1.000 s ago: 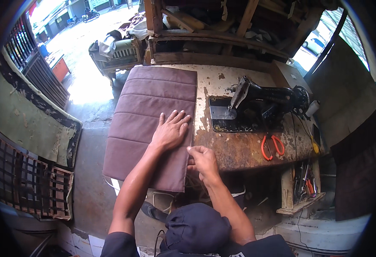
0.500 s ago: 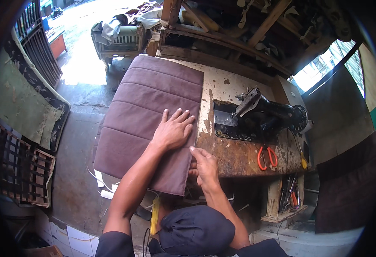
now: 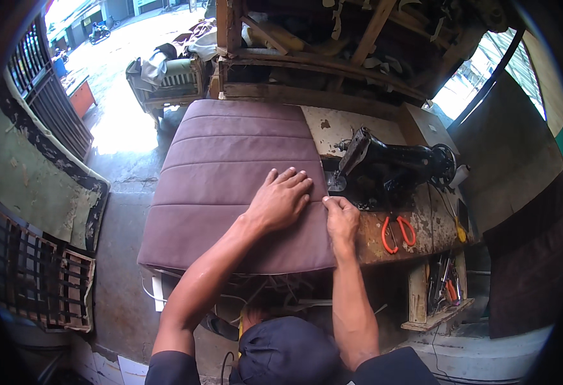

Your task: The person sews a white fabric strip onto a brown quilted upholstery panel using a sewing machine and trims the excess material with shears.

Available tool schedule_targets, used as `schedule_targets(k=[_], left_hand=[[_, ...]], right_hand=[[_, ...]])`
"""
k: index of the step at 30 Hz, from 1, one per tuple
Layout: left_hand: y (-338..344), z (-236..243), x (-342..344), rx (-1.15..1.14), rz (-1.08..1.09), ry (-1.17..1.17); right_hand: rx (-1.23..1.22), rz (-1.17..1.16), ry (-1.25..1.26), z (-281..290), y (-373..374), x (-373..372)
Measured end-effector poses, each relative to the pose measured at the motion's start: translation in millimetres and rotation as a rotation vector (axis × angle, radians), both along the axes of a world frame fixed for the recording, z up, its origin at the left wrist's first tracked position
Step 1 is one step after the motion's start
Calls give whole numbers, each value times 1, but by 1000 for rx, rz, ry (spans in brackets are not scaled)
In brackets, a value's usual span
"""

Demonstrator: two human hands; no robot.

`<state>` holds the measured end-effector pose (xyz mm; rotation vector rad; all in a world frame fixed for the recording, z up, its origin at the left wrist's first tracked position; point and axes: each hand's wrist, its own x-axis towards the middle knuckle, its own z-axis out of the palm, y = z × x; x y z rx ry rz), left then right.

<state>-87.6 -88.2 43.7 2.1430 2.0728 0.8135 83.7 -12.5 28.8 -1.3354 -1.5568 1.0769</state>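
Note:
A mauve-brown upholstery panel (image 3: pixel 230 151) with several parallel cross seams covers the left part of the worktable. My left hand (image 3: pixel 281 199) lies flat on it near its right side, fingers stretched out. At the panel's right edge my right hand (image 3: pixel 344 221) pinches the fabric between thumb and forefinger; the other fingers are curled and partly hidden. A black sewing machine (image 3: pixel 400 163) stands just beyond my right hand, and the panel's edge reaches its bed plate. Orange-handled scissors (image 3: pixel 408 231) lie right of my right hand; their blades are hard to make out.
A wooden tool drawer (image 3: pixel 417 295) juts out under the table's right end. Behind the table runs a timber rack (image 3: pixel 320 66) with scraps. An armchair frame (image 3: pixel 182 80) stands at the far left, and seat frames (image 3: pixel 34 269) lean along the left side.
The panel has turned and shifted right against the sewing machine's bed, squarer to the table. Both hands have moved right and away from me with it, the right still pinching its edge.

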Motion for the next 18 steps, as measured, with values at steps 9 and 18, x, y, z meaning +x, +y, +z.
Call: schedule_targets(k=[9, 18], left_hand=[[36, -30, 30, -8, -123, 108], [61, -28, 28, -88, -111, 152]], right_hand=[[-161, 79, -253, -2, 52, 16], [-55, 78, -375, -4, 79, 12]])
